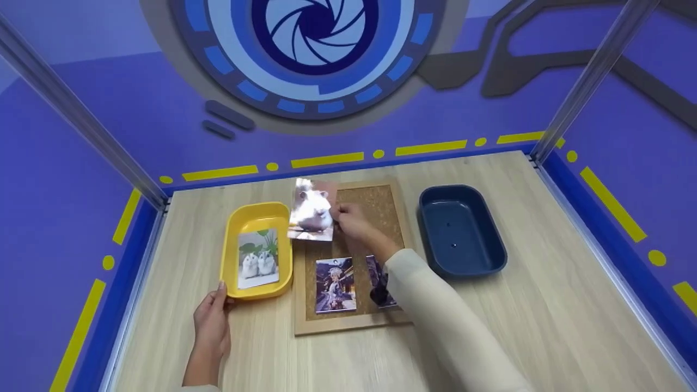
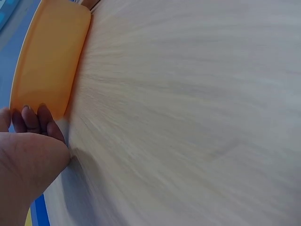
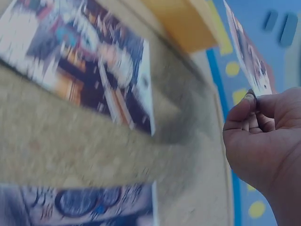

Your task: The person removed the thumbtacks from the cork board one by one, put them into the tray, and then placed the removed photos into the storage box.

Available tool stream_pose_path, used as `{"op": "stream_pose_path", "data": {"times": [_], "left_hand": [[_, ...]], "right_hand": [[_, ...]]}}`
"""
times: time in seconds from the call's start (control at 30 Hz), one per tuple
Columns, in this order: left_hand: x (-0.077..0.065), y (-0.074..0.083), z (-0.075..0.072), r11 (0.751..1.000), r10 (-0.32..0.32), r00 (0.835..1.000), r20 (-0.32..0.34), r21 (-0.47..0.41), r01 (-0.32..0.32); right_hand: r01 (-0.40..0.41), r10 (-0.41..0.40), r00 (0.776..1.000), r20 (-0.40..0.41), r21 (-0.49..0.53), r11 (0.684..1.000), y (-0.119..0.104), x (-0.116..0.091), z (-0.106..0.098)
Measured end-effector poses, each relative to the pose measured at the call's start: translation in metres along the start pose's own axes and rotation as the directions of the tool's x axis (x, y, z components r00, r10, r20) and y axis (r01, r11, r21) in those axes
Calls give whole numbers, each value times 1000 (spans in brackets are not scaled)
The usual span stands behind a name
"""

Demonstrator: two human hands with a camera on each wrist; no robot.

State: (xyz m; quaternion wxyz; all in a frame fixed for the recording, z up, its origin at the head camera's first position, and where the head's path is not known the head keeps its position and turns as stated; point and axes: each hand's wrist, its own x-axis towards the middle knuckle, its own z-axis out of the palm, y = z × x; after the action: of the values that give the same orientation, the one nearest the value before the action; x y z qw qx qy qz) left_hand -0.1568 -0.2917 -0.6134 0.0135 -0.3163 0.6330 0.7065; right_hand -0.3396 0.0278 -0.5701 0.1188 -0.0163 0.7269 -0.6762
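Observation:
In the head view my right hand [image 1: 356, 222] pinches a photo card [image 1: 313, 211] of a white hamster by its right edge, lifted over the upper left of a cork board [image 1: 375, 204]. A small dark piece [image 3: 255, 99] shows at the fingertips in the right wrist view. My left hand [image 1: 213, 318] grips the near left corner of a yellow tray [image 1: 231, 242], thumb at the rim and fingers against the outer wall. Inside that tray lies another photo card [image 1: 258, 261] showing two white hamsters beside green leaves.
On the board's lower half are a photo [image 1: 335, 286] of a figure in a headdress, a dark pin at its top, and a second photo [image 1: 375, 272] partly hidden by my sleeve. A dark blue tray [image 1: 493, 245] stands right of the board. Purple panels enclose the wooden table [image 1: 261, 348].

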Motion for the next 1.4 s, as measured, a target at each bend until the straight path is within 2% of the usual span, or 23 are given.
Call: {"op": "stream_pose_path", "data": {"times": [0.13, 0.33, 0.63, 0.73, 0.8, 0.93, 1.2, 1.3, 1.4], "left_hand": [[0, 1, -1, 1000, 8, 1000, 11, 2, -8], [2, 1, -4, 1000, 16, 1000, 20, 2, -16], [2, 0, -6, 999, 5, 1000, 20, 40, -6], [1, 0, -7, 999, 11, 1000, 17, 44, -11], [1, -1, -8, 999, 13, 1000, 17, 49, -14], [1, -2, -10, 998, 22, 999, 25, 65, -24], [1, -2, -9, 997, 36, 998, 42, 60, -38], [1, -3, -7, 998, 37, 999, 40, 44, -39], [1, -4, -5, 999, 44, 998, 37, 28, -45]], "right_hand": [[38, -35, 998, 49, -58, 998, -11, -6, 18], [40, -27, 995, 97, -136, 990, -18, -17, 48], [49, -31, 996, 82, -228, 972, -16, -27, 91], [63, -39, 995, 87, -298, 953, -13, -28, 101], [85, -50, 993, 106, -355, 931, -12, -29, 108], [137, -79, 988, 136, -492, 860, -12, -32, 119], [222, -131, 974, 186, -647, 729, -19, -36, 138], [239, -125, 970, 210, -705, 668, -17, -39, 145], [227, -95, 972, 216, -747, 625, -14, -42, 150]]}}
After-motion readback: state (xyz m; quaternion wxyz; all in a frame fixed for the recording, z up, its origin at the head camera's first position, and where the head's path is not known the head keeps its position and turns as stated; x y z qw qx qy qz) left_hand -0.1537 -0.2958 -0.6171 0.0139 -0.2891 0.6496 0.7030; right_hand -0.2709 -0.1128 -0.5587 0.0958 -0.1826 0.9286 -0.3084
